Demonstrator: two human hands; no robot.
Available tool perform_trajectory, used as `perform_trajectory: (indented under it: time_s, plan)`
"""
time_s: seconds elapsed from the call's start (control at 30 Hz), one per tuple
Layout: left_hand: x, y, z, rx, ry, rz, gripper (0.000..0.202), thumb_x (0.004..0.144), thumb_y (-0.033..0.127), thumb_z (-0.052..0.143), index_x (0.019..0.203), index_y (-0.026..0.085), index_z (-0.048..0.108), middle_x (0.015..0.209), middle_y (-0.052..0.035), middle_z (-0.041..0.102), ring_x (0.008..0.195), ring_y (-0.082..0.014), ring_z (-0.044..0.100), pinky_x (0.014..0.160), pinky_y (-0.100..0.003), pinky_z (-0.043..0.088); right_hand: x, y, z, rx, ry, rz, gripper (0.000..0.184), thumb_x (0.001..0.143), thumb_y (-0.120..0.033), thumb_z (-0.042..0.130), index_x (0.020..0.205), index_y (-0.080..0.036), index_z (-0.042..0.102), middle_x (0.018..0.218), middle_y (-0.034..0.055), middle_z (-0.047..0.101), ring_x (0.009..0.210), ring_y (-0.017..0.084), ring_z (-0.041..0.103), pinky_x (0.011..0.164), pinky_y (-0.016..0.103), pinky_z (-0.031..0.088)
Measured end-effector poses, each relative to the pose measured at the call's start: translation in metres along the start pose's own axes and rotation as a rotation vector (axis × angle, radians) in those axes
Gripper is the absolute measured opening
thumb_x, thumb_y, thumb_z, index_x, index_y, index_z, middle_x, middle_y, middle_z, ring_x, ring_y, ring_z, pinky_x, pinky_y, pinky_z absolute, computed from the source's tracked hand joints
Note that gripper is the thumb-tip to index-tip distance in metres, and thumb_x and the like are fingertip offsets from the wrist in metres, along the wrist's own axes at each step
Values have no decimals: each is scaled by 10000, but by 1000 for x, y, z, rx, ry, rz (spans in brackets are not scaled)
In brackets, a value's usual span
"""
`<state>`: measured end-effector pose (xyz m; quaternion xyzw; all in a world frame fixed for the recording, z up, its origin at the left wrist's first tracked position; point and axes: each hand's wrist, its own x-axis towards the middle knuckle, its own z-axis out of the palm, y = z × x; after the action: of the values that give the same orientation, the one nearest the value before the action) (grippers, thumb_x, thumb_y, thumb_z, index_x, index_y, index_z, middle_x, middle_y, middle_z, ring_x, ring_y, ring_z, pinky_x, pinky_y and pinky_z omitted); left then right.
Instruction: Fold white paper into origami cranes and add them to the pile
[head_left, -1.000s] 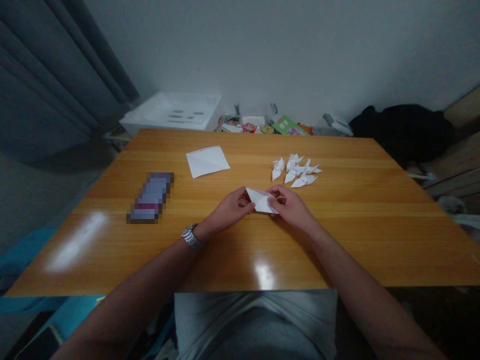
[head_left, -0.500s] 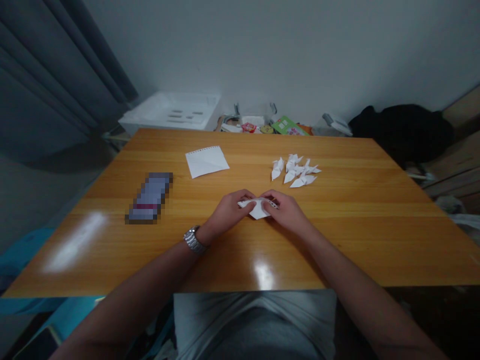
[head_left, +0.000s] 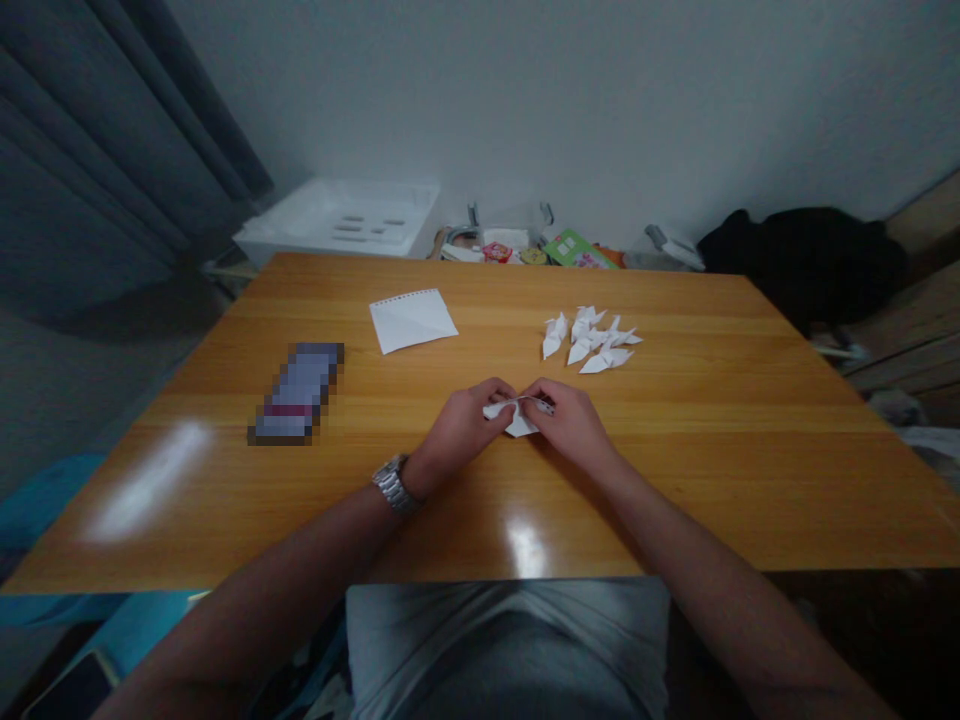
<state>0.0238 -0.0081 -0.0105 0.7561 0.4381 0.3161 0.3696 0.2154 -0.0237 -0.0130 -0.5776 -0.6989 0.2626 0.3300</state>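
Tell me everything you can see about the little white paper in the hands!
The folded paper is white, thin and small, creased into a flat shape with a point aimed toward the person. It sits low over the middle of the wooden table; whether it touches the wood cannot be told. The left hand pinches one side and the right hand the other. The fingers cover much of it, so the exact folds stay hidden.

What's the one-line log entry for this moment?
left hand: pinches folded paper | right hand: pinches folded paper | folded figures: beyond hands | loose sheet: beyond, left
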Motion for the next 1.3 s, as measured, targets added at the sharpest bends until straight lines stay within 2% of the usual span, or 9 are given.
perform_trajectory:
  time_s: [0.13,0.3,0.53,0.73,0.97,1.17,1.3]
  plan:
    - [1,-3,1,-83,10,1,107,909,240,634,1004,193,653,929,-23,754,869,-177,723,777,-271,559,1,2,0,18,9,-59,102,899,-269,625,891,-217,712,867,34,740,802,210,663,712,309,455]
    - [2,-5,-1,-118,46,2,107,897,189,621,1000,187,649,934,-21,739,869,-164,709,782,-266,557,2,3,0,187,-19,-12,150,896,-339,654,957,-219,721,930,43,766,835,211,698,766,324,518]
    - [2,-3,1,-171,32,-24,125,875,199,667,997,184,646,922,-30,745,858,-168,711,781,-269,576,1,5,1,285,-39,1,172,838,-257,680,1002,-225,719,945,36,771,863,211,716,797,329,546]
    - [2,-1,0,-148,50,-8,118,863,156,654,977,185,639,922,-25,739,862,-163,706,799,-278,577,-1,2,1,261,6,-20,153,811,-225,682,961,-225,708,930,28,767,862,211,712,809,331,544]
    - [2,-3,-1,-141,73,17,152,852,117,654,988,185,638,925,-18,736,858,-154,705,788,-264,560,-2,-1,0,252,5,-49,162,842,-240,658,994,-231,714,960,31,765,882,211,711,820,330,544]
    - [2,-5,1,-114,93,28,107,894,219,646,997,192,632,941,-30,736,880,-168,702,805,-283,555,-3,-5,0,165,42,-76,141,872,-266,632,983,-238,713,940,31,757,848,217,697,788,335,529]
    - [2,-4,1,-102,97,22,112,885,217,660,989,197,626,925,-15,728,866,-162,699,789,-268,547,-4,-7,1,62,64,-136,146,878,-218,601,969,-245,712,961,45,744,889,234,675,812,344,503]
